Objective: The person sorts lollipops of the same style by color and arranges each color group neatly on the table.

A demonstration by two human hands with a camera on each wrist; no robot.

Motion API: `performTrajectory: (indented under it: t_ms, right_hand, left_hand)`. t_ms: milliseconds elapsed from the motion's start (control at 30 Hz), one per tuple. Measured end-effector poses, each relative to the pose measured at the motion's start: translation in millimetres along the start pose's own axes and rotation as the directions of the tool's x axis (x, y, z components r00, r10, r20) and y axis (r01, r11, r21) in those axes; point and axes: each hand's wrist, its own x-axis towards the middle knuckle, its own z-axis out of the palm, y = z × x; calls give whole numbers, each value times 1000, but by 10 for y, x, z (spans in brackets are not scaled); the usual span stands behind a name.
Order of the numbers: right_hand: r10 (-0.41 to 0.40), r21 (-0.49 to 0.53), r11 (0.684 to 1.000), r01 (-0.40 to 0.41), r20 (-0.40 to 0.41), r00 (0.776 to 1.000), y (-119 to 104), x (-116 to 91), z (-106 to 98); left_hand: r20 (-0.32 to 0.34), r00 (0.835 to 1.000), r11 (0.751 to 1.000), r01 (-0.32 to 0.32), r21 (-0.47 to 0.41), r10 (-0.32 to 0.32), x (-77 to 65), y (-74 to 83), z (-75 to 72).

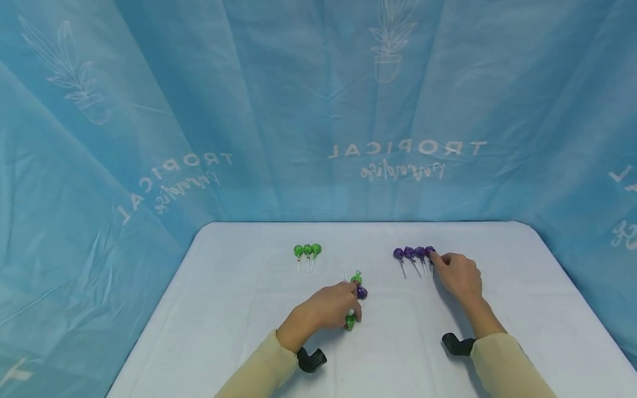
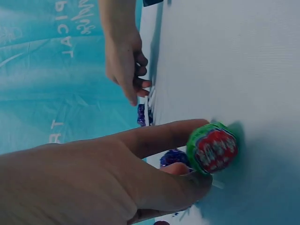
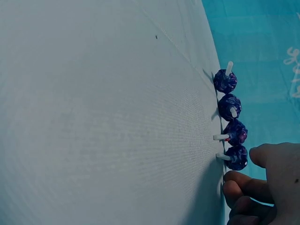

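Note:
In the left wrist view, my left hand (image 1: 328, 305) pinches a green lollipop (image 2: 214, 149) between index finger and thumb, its round red label facing the camera. Just beyond those fingers lie a purple lollipop (image 1: 362, 293) and another green lollipop (image 1: 356, 278), partly hidden by the hand. At the right end of a row of purple lollipops (image 1: 409, 252) is my right hand (image 1: 459, 275). Its thumb and index finger are parted beside the end purple lollipop (image 3: 236, 158), with a narrow gap at the thumb in the right wrist view.
Three green lollipops (image 1: 307, 250) lie side by side at the back left of the white table (image 1: 239, 331), sticks toward me. A blue printed curtain (image 1: 298, 110) hangs behind and beside the table. Black wrist mounts (image 1: 311, 361) stick out below both hands.

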Motion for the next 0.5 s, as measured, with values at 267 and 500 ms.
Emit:
performTrajectory:
  t_ms: [267,500]
  right_hand:
    - [2,-20,1000,-2,2,1000,-22,-4,-14]
    - [6,-32,999,-5,20,1000,-15,-10,-33]
  left_hand:
    - [-30,999,999,-29,-17,29,9,-16,49]
    - [-79,993,995,-93,-21,91,10,-21,110]
